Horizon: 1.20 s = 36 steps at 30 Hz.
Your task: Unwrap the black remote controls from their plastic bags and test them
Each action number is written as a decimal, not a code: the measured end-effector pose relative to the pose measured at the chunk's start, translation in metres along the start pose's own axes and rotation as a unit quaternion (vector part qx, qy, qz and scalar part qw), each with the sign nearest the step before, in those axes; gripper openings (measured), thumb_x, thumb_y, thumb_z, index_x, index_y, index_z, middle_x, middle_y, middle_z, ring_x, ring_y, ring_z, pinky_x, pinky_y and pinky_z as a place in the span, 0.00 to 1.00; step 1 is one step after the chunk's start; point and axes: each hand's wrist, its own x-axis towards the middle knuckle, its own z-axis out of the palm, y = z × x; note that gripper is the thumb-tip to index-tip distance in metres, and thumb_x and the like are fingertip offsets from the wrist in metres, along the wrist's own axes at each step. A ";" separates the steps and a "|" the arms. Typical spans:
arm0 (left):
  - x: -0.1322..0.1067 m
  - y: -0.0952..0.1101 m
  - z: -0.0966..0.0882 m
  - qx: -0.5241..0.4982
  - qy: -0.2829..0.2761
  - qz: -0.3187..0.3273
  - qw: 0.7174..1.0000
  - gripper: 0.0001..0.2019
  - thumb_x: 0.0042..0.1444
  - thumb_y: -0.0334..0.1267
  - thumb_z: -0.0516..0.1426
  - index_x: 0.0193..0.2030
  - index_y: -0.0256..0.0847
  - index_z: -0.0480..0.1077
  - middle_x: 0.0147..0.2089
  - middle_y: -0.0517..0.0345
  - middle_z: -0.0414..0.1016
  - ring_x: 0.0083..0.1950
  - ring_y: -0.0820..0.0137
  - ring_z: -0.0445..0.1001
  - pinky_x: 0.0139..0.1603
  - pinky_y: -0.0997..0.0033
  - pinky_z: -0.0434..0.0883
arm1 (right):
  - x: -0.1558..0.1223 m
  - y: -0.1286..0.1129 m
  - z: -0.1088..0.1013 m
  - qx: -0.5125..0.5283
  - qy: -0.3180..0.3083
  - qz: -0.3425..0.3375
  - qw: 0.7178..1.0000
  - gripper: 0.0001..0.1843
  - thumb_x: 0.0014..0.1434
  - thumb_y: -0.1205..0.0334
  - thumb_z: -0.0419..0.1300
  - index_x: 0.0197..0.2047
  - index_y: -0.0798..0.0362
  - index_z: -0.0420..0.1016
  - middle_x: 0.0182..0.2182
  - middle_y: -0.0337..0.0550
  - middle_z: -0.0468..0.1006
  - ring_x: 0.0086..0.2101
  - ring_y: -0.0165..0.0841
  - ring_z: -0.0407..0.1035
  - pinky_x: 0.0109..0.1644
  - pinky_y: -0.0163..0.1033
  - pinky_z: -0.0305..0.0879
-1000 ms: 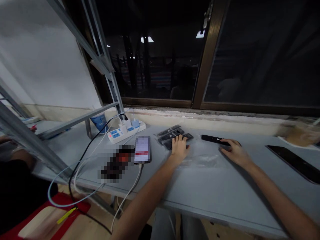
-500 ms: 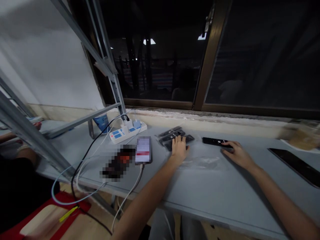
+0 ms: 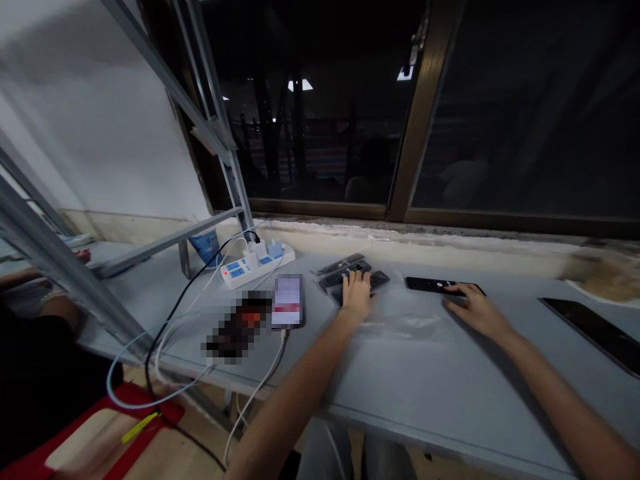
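My left hand (image 3: 357, 293) lies flat, fingers stretched out, on a pile of dark remotes in clear bags (image 3: 344, 275) at the back of the grey table (image 3: 410, 380). My right hand (image 3: 473, 309) rests further right, its fingers spread and touching the near end of a single black remote (image 3: 429, 285). A clear plastic bag (image 3: 407, 325) lies flat on the table between my two hands.
A lit phone (image 3: 287, 301) on a white cable lies left of my left hand. Behind it sits a white power strip (image 3: 253, 263) with plugs and cables. A dark slab (image 3: 595, 334) lies at the right. A person's arm (image 3: 47, 308) is beyond a metal frame (image 3: 75, 293) at left.
Both hands stay where they were on the remotes. Only the camera has shifted slightly, so everything sits a little lower and further right in the picture.
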 end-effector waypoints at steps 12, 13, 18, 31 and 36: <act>0.000 -0.008 -0.003 -0.005 0.004 -0.022 1.000 0.18 0.53 0.41 0.57 0.50 0.38 0.65 0.51 0.47 0.68 0.56 0.58 0.62 0.55 0.57 0.60 | -0.003 -0.010 -0.004 -0.003 -0.001 0.007 1.000 0.19 0.50 0.54 0.55 0.45 0.50 0.71 0.44 0.48 0.71 0.25 0.32 0.67 0.37 0.44 0.68; 0.000 -0.009 -0.004 -0.010 0.009 -0.020 1.000 0.18 0.53 0.40 0.57 0.50 0.39 0.66 0.50 0.47 0.68 0.56 0.58 0.63 0.55 0.58 0.61 | -0.003 -0.010 -0.003 -0.001 -0.003 0.009 1.000 0.19 0.50 0.54 0.55 0.45 0.50 0.71 0.44 0.48 0.71 0.24 0.32 0.67 0.37 0.44 0.68; 0.001 -0.010 -0.010 -0.033 0.015 -0.007 0.999 0.18 0.52 0.38 0.58 0.51 0.42 0.66 0.50 0.51 0.67 0.49 0.64 0.70 0.49 0.66 0.66 | -0.004 -0.014 -0.004 0.010 0.012 0.025 1.000 0.18 0.49 0.56 0.57 0.44 0.49 0.73 0.47 0.49 0.69 0.25 0.31 0.68 0.38 0.44 0.68; -0.001 -0.005 -0.016 -0.033 0.050 0.205 0.977 0.23 0.54 0.36 0.57 0.56 0.45 0.59 0.52 0.55 0.65 0.55 0.66 0.64 0.54 0.65 0.61 | 0.000 -0.060 -0.014 0.138 0.071 -0.004 0.988 0.13 0.52 0.51 0.57 0.34 0.49 0.77 0.41 0.46 0.75 0.30 0.32 0.70 0.33 0.40 0.69; -0.005 -0.001 -0.018 -0.046 0.035 0.208 0.976 0.21 0.57 0.36 0.53 0.57 0.47 0.56 0.54 0.54 0.63 0.58 0.65 0.61 0.57 0.63 0.58 | 0.000 -0.063 -0.015 0.163 0.082 0.032 0.983 0.17 0.52 0.47 0.56 0.35 0.50 0.77 0.40 0.47 0.76 0.29 0.33 0.70 0.34 0.41 0.68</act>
